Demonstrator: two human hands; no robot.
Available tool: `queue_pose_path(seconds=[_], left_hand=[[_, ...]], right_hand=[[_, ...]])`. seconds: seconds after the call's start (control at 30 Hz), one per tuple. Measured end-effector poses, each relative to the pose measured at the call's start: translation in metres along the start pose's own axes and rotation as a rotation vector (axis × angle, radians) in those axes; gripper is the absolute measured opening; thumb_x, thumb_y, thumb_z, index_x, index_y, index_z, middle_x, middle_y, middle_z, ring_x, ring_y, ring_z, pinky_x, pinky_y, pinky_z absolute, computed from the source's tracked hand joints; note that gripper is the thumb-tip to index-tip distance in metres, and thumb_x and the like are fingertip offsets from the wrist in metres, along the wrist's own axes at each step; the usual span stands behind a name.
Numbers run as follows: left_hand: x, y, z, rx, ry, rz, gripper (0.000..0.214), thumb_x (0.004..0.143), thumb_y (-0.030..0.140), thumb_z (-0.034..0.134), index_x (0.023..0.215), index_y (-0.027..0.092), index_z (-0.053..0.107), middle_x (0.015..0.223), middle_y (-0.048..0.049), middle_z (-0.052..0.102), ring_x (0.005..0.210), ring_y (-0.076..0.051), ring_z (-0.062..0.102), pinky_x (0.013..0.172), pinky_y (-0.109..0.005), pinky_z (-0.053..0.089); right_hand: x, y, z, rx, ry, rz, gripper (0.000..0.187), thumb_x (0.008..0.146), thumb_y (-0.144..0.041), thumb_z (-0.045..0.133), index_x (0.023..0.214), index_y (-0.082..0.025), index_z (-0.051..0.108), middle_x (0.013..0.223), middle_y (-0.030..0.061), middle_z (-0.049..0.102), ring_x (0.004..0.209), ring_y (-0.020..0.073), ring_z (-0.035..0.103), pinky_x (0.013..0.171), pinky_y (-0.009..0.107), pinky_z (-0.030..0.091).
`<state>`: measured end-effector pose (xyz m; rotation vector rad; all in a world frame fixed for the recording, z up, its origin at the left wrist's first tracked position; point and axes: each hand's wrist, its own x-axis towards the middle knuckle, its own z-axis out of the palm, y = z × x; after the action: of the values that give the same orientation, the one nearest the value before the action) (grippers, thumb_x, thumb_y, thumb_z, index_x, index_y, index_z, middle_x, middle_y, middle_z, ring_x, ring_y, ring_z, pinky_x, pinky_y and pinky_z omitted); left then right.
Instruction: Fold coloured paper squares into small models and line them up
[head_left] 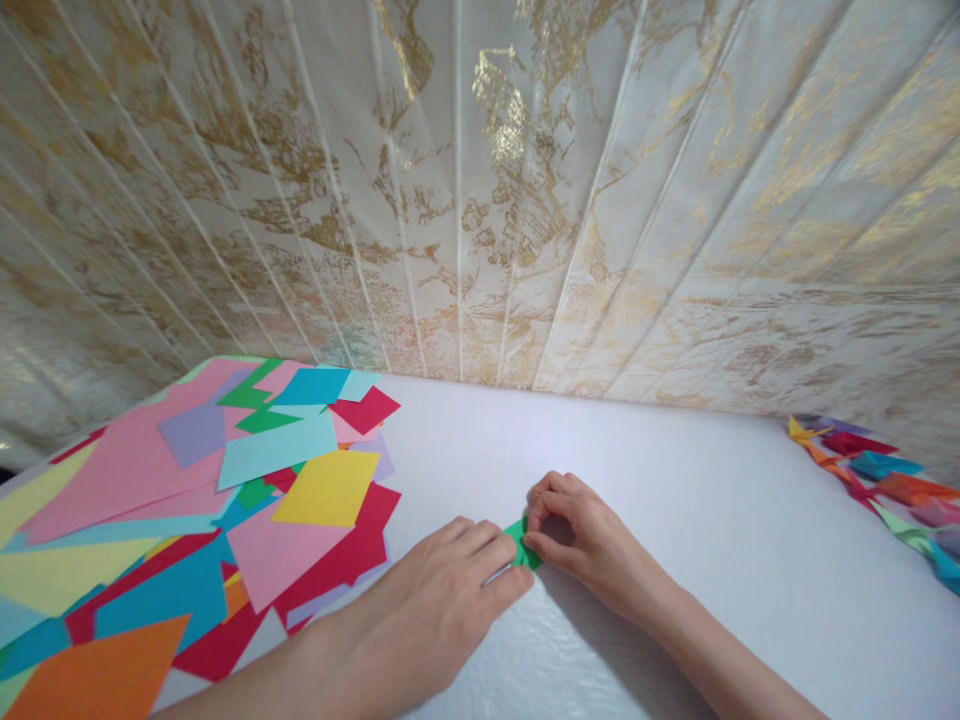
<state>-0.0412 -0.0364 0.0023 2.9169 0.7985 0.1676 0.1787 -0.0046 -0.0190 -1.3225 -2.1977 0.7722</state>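
Note:
A small green piece of folded paper lies on the white table between my two hands. My left hand rests over its left part, with the thumb and fingers closed on it and covering much of it. On the right side, my right hand pinches the paper's edge between thumb and index finger, the other fingers curled. Only a narrow strip of green shows between the hands, so its full shape is hidden.
Many loose coloured paper sheets, among them a yellow one and an orange one, overlap on the left. Folded paper figures line the table's right side. A white curtain with gold patterns hangs behind the white table.

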Motion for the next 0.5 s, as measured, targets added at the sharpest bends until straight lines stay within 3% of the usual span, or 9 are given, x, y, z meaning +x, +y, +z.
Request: queue_pose_path(seconds=[0.2, 0.37, 0.5], left_hand=[[-0.0008, -0.0053, 0.0083, -0.099, 0.068, 0.014, 0.032, 0.092, 0.005, 0.052, 0.120, 0.020, 0.059, 0.112, -0.0052, 0.063, 0.107, -0.022, 0.055, 0.095, -0.036, 0.046], [-0.0006, -0.0080, 0.0063, -0.156, 0.111, -0.003, 0.035, 0.093, 0.004, 0.048, 0.119, 0.022, 0.062, 0.138, -0.0091, 0.054, 0.131, -0.025, 0.045, 0.107, -0.041, 0.042], [-0.0002, -0.0074, 0.0046, -0.197, 0.101, -0.007, 0.035, 0.096, 0.005, 0.046, 0.123, 0.021, 0.062, 0.143, -0.0093, 0.053, 0.135, -0.023, 0.044, 0.110, -0.040, 0.041]], right_hand=[[-0.0005, -0.0004, -0.0009, 0.006, 0.003, 0.006, 0.018, 0.078, -0.003, 0.066, 0.075, -0.021, 0.062, 0.086, 0.0010, 0.061, 0.087, 0.0197, 0.057, 0.083, 0.034, 0.043], [-0.0033, 0.0014, -0.0003, 0.059, 0.048, 0.062, 0.022, 0.079, -0.007, 0.069, 0.093, -0.021, 0.060, 0.090, 0.0015, 0.062, 0.087, 0.0201, 0.057, 0.079, 0.033, 0.044], [-0.0047, 0.0046, 0.0023, 0.072, 0.062, 0.052, 0.020, 0.081, -0.010, 0.068, 0.095, -0.021, 0.059, 0.091, 0.0021, 0.062, 0.088, 0.0207, 0.057, 0.080, 0.034, 0.045]])
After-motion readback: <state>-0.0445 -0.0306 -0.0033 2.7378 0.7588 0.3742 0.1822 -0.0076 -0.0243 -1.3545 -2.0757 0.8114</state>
